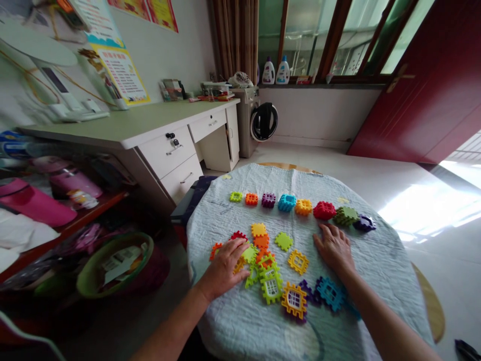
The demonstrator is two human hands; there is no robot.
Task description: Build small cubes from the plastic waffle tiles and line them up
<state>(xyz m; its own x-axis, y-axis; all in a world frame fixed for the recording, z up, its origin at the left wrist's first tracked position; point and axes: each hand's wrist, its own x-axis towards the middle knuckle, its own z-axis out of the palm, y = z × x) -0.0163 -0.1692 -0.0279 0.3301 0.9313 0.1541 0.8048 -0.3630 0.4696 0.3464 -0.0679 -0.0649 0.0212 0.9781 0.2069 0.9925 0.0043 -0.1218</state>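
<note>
My left hand reaches over a loose heap of interlocking plastic tiles, thumb and fingers apart. Its fingertips touch or hover just above a light green tile; which one I cannot tell. Around it lie a yellow tile, an orange tile and a green window tile. My right hand lies flat on the cloth with nothing in it, just in front of a red stack and a green stack. Between the hands sit a lime tile and a yellow frame tile.
Stacks sorted by colour run across the far side of the round table, including a blue stack and a purple stack. Blue tiles lie beside my right forearm. A desk and a bin stand at left.
</note>
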